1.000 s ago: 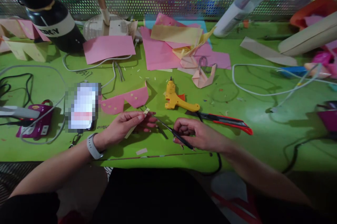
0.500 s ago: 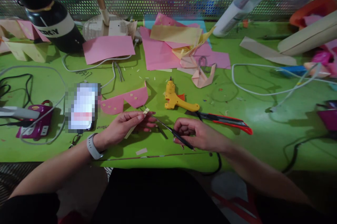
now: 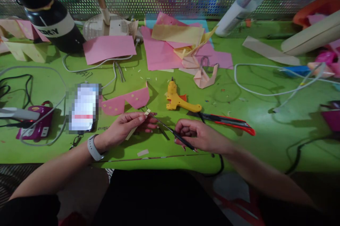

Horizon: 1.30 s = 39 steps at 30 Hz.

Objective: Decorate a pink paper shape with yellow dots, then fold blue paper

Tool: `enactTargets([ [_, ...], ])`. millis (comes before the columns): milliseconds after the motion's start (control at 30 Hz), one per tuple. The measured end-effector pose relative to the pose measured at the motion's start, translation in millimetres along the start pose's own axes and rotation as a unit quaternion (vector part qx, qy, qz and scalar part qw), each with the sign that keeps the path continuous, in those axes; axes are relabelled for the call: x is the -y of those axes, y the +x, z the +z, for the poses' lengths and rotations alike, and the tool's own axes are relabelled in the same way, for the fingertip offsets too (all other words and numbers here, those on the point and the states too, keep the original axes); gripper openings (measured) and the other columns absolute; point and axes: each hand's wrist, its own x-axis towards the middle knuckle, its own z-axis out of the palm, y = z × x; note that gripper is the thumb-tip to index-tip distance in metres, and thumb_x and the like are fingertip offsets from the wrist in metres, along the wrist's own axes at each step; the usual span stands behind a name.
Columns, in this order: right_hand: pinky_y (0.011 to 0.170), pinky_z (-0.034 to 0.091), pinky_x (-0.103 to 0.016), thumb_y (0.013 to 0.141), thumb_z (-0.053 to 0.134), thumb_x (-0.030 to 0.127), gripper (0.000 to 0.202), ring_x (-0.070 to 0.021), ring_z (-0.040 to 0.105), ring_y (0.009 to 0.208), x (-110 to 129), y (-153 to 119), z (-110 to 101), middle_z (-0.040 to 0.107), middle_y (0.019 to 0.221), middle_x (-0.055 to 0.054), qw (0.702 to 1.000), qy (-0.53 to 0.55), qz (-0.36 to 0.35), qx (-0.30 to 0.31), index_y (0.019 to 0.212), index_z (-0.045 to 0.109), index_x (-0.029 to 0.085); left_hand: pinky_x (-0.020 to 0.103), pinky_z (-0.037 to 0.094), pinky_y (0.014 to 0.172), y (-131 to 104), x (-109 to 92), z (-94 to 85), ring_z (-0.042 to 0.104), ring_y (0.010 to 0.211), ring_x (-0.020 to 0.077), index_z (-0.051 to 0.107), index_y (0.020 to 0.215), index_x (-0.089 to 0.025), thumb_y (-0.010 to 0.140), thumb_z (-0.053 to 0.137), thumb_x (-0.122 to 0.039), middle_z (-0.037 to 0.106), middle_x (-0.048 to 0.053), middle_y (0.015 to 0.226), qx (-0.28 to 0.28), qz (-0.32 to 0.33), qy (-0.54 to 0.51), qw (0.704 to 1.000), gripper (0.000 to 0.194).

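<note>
My left hand [image 3: 132, 123] is closed, its thumb and fingertips pinching a narrow pale-yellow paper strip [image 3: 131, 133]. The strip's short end [image 3: 147, 112] shows above the fingertips. My right hand [image 3: 200, 134] is closed around a slim black-handled tool [image 3: 183, 140] with a thin metal shaft. The shaft points left, its tip at or very near the strip's end; I cannot make out the tool's exact kind. Just beyond my left hand lies a pink paper cutout [image 3: 135, 98] with small yellow squares on it. A yellow glue gun [image 3: 176, 100] lies farther back, between my hands.
A red-and-black utility knife [image 3: 225, 121] lies beyond my right hand. A phone [image 3: 83, 109] and purple power adapter [image 3: 38, 121] are at left. Behind are a black bottle [image 3: 55, 24], a small fan [image 3: 105, 15] and pink sheets [image 3: 156, 54]. A white cable [image 3: 255, 95] loops at right.
Both hands keep nearly the same place and grip. The tool's tip shifts only very slightly by the strip; the things on the table stay put.
</note>
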Motion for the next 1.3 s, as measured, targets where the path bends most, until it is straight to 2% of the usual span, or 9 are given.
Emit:
enactTargets([
  [267, 0.057, 0.044, -0.024, 0.069, 0.076, 0.057, 0.046, -0.0113, 0.058, 0.065, 0.5, -0.3, 1.2, 0.063, 0.071, 0.000, 1.000, 0.021, 0.007, 0.002, 0.080, 0.052, 0.019, 0.030, 0.055, 0.088, -0.7, 0.8, -1.1, 0.071, 0.098, 0.0181, 0.073, 0.109, -0.017, 0.095, 0.058, -0.029, 0.073, 0.011, 0.113, 0.004, 0.003, 0.002, 1.000, 0.024],
  [467, 0.050, 0.041, -0.022, 0.068, 0.076, 0.059, 0.047, -0.0099, 0.055, 0.060, 4.4, -1.3, 2.7, 0.061, 0.068, 0.001, 1.000, 0.028, 0.014, 0.000, 0.079, 0.052, 0.019, 0.030, 0.055, 0.089, -0.2, 0.4, -0.8, 0.070, 0.098, 0.0181, 0.073, 0.110, -0.017, 0.094, 0.059, -0.029, 0.073, 0.011, 0.113, 0.006, 0.000, -0.005, 1.000, 0.024],
  [700, 0.053, 0.042, -0.023, 0.067, 0.076, 0.060, 0.049, -0.0098, 0.054, 0.060, 1.2, -0.4, 2.8, 0.060, 0.066, 0.002, 0.999, 0.021, 0.024, -0.007, 0.078, 0.052, 0.019, 0.031, 0.059, 0.080, 0.4, 0.2, -2.1, 0.068, 0.103, 0.0211, 0.069, 0.118, -0.019, 0.093, 0.061, -0.022, 0.071, 0.010, 0.114, 0.003, -0.017, -0.031, 0.999, 0.026],
  [967, 0.055, 0.040, -0.024, 0.066, 0.079, 0.056, 0.046, -0.0104, 0.053, 0.061, -0.7, 1.6, 3.2, 0.059, 0.065, 0.002, 0.999, 0.008, 0.030, -0.010, 0.078, 0.053, 0.019, 0.031, 0.056, 0.085, -1.5, -3.0, 3.2, 0.064, 0.093, 0.0149, 0.070, 0.115, -0.021, 0.089, 0.066, -0.022, 0.069, 0.005, 0.102, -0.025, -0.021, -0.010, 0.999, 0.027],
  [1133, 0.057, 0.040, -0.024, 0.067, 0.076, 0.058, 0.047, -0.0107, 0.053, 0.062, -2.2, 2.3, 3.0, 0.058, 0.066, 0.002, 1.000, -0.002, 0.024, -0.007, 0.079, 0.054, 0.018, 0.021, 0.053, 0.067, -0.8, -1.7, 1.1, 0.060, 0.074, 0.0092, 0.072, 0.112, -0.019, 0.088, 0.067, -0.022, 0.064, 0.001, 0.081, -0.026, -0.025, -0.007, 0.999, 0.025],
  [1300, 0.055, 0.039, -0.024, 0.067, 0.076, 0.060, 0.049, -0.0102, 0.052, 0.061, -1.0, 2.1, 4.0, 0.059, 0.066, 0.002, 1.000, 0.004, 0.030, -0.006, 0.079, 0.053, 0.018, 0.019, 0.052, 0.066, 1.0, 1.5, -1.9, 0.062, 0.070, 0.0081, 0.072, 0.111, -0.018, 0.087, 0.068, -0.021, 0.064, 0.001, 0.079, -0.016, -0.034, -0.032, 0.999, 0.025],
])
